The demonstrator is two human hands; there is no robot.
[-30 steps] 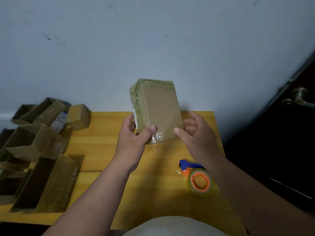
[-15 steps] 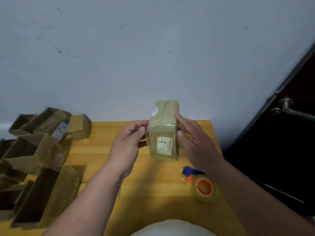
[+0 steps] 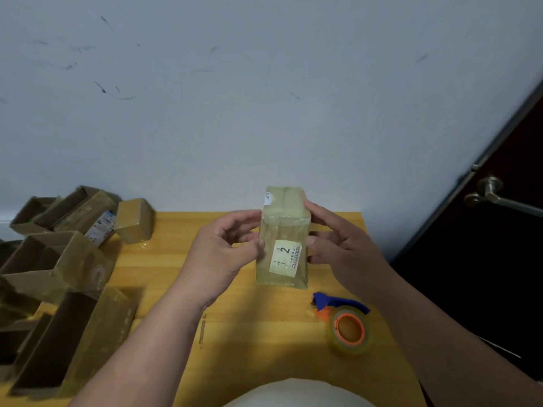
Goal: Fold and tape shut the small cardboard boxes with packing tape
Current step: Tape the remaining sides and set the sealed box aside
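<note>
Box (image 3: 282,242) — tape-glossy, white "2" label — pinched between left hand (image 3: 219,254) and right hand (image 3: 342,248).

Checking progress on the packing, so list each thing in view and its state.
Box in hands: closed, taped over, held upright between both hands.
Left hand: pinching the box's side.
Right hand: gripping the other side.
Tape roll: lying on the table, untouched.
Boxes at left: open, untaped.
Small box: closed.
</note>
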